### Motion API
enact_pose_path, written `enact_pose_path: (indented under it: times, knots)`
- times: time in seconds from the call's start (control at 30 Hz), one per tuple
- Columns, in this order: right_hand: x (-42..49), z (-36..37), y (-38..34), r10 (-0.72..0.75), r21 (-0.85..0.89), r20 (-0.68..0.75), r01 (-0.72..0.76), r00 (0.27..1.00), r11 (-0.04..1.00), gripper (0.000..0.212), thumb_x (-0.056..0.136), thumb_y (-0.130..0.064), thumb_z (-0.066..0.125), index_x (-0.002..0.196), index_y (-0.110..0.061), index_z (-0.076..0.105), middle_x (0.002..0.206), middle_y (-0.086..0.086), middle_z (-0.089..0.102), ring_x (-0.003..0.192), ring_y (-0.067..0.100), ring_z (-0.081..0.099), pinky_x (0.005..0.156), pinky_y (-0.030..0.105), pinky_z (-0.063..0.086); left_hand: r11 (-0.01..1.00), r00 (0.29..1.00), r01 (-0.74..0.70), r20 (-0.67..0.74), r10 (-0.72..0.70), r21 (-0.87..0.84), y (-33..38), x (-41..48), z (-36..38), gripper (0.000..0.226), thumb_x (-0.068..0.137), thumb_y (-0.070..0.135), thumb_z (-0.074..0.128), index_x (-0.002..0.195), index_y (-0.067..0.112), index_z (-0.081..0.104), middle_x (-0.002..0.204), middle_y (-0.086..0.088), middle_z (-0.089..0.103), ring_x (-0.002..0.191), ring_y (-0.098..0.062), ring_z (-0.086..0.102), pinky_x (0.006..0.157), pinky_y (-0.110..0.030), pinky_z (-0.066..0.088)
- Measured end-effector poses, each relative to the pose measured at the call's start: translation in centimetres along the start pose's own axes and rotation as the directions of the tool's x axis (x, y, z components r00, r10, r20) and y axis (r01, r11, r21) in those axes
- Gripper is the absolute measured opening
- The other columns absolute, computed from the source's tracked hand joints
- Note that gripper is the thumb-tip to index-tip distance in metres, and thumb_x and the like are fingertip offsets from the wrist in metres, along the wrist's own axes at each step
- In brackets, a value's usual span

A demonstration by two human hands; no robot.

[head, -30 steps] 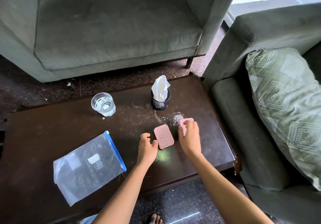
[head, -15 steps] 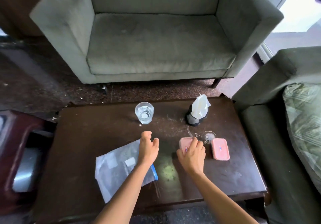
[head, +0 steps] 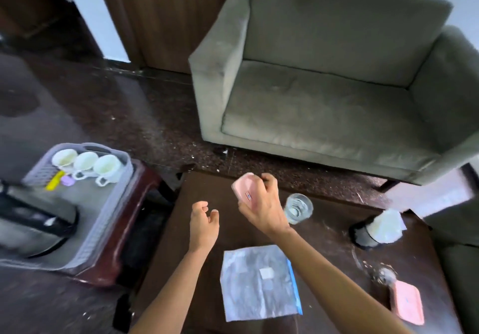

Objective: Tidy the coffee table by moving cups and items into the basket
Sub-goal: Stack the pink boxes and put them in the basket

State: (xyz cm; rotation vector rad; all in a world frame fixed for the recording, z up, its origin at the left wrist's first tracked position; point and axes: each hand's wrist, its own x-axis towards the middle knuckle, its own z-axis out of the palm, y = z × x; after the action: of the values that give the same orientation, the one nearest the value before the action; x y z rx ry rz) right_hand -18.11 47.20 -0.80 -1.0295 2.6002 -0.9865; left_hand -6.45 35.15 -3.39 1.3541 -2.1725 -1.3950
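The pink case [head: 245, 189] is up in the air at the centre of the frame, above the far edge of the coffee table [head: 324, 245]. The right hand [head: 261, 205] grips it with curled fingers and thumb; its small red-and-blue mark is too blurred to read. The left hand [head: 203, 223] hovers just beside it, fingers loosely curled, holding nothing. The grey basket [head: 103, 217] sits at left of frame on a dark red stool [head: 129, 230], across a gap of floor from the table's left edge, with three white cups [head: 85, 164] in its far end. On the table lie a zip bag [head: 259, 282] with an unreadable white label, a glass of water [head: 298, 208], a tissue holder [head: 375, 230] and a second pink case [head: 407, 302] at lower right.
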Motion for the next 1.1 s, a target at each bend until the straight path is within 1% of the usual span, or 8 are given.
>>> enact_pose_path:
  times: [0.2, 0.37, 0.5, 0.7, 0.8, 0.93, 1.0, 1.1]
  knots:
    - [7.8, 4.6, -10.5, -0.190, 0.022, 0.208, 0.190, 0.960, 0.982, 0.071, 0.079, -0.032, 0.071, 0.139, -0.016, 0.037, 0.132, 0.011, 0.046, 0.117, 0.031, 0.039, 0.103, 0.036, 0.029, 0.987, 0.984, 0.077, -0.148, -0.098, -0.139, -3.6, 3.8, -7.4, 0.032, 0.094, 0.013, 0.051, 0.124, 0.003, 0.045, 0.124, -0.014, 0.056, 0.101, -0.027, 0.058, 0.082, -0.026, 0.039]
    - [13.0, 9.7, -17.9, -0.275, 0.069, 0.398, 0.271, 0.875, 0.960, 0.090, 0.073, -0.016, 0.079, 0.146, -0.011, 0.027, 0.143, 0.009, 0.043, 0.131, 0.029, 0.033, 0.113, 0.038, 0.028, 0.975, 0.959, 0.100, -0.240, -0.148, -0.199, -6.7, 6.4, -12.4, 0.027, 0.095, 0.011, 0.048, 0.121, 0.004, 0.046, 0.123, -0.012, 0.054, 0.102, -0.024, 0.056, 0.084, -0.029, 0.042]
    - [16.0, 14.0, -22.2, -0.401, 0.046, 0.540, 0.450, 0.740, 0.892, 0.090, 0.071, -0.008, 0.079, 0.147, -0.013, 0.031, 0.147, 0.009, 0.040, 0.136, 0.025, 0.030, 0.114, 0.029, 0.022, 0.962, 0.947, 0.140, -0.253, -0.200, -0.236, -9.0, 7.8, -14.9, 0.022, 0.095, 0.010, 0.047, 0.117, 0.006, 0.047, 0.118, -0.011, 0.056, 0.101, -0.021, 0.055, 0.081, -0.024, 0.038]
    - [18.9, 21.4, -27.0, -0.487, -0.053, 0.733, 0.753, 0.476, 0.656, 0.081, 0.068, -0.010, 0.075, 0.140, -0.027, 0.043, 0.141, 0.001, 0.043, 0.129, 0.027, 0.040, 0.106, 0.043, 0.037, 0.979, 0.964, 0.110, -0.220, -0.148, -0.173, -12.1, 9.0, -16.9, 0.023, 0.092, 0.004, 0.048, 0.114, 0.004, 0.051, 0.113, -0.006, 0.057, 0.104, -0.016, 0.056, 0.082, -0.015, 0.035]
    - [19.4, 24.0, -28.0, -0.447, -0.037, 0.824, 0.821, 0.348, 0.570, 0.081, 0.067, -0.004, 0.077, 0.138, -0.026, 0.045, 0.137, 0.005, 0.037, 0.124, 0.029, 0.040, 0.099, 0.044, 0.043, 0.985, 0.981, 0.101, -0.149, -0.121, -0.137, -13.5, 9.0, -17.1, 0.019, 0.092, 0.006, 0.048, 0.111, 0.007, 0.050, 0.111, -0.003, 0.056, 0.104, -0.016, 0.056, 0.086, -0.018, 0.038]
    - [19.9, 27.1, -28.7, -0.313, -0.045, 0.934, 0.925, 0.172, 0.376, 0.086, 0.067, -0.006, 0.079, 0.142, -0.029, 0.042, 0.135, 0.008, 0.041, 0.126, 0.029, 0.039, 0.107, 0.041, 0.036, 0.988, 0.990, 0.100, -0.092, -0.111, -0.114, -14.9, 9.2, -16.9, 0.017, 0.092, 0.006, 0.047, 0.108, 0.014, 0.047, 0.111, 0.001, 0.054, 0.107, -0.014, 0.055, 0.090, -0.023, 0.041]
    - [20.4, 28.5, -29.0, -0.264, -0.039, 0.955, 0.944, 0.131, 0.329, 0.090, 0.063, -0.011, 0.082, 0.142, -0.029, 0.042, 0.133, 0.009, 0.044, 0.123, 0.032, 0.044, 0.106, 0.046, 0.038, 0.990, 0.993, 0.096, -0.066, -0.103, -0.102, -15.0, 9.1, -16.5, 0.021, 0.092, 0.006, 0.046, 0.113, 0.009, 0.050, 0.114, 0.001, 0.055, 0.109, -0.011, 0.054, 0.096, -0.025, 0.042]
    - [21.0, 29.7, -29.2, -0.248, -0.010, 0.965, 0.958, 0.084, 0.287, 0.087, 0.065, -0.015, 0.082, 0.142, -0.030, 0.043, 0.130, 0.009, 0.047, 0.119, 0.031, 0.048, 0.102, 0.043, 0.041, 0.988, 0.991, 0.131, -0.014, -0.132, -0.084, -15.1, 9.2, -15.8, 0.025, 0.094, 0.007, 0.044, 0.118, 0.005, 0.050, 0.117, 0.001, 0.054, 0.107, -0.009, 0.051, 0.089, -0.013, 0.035]
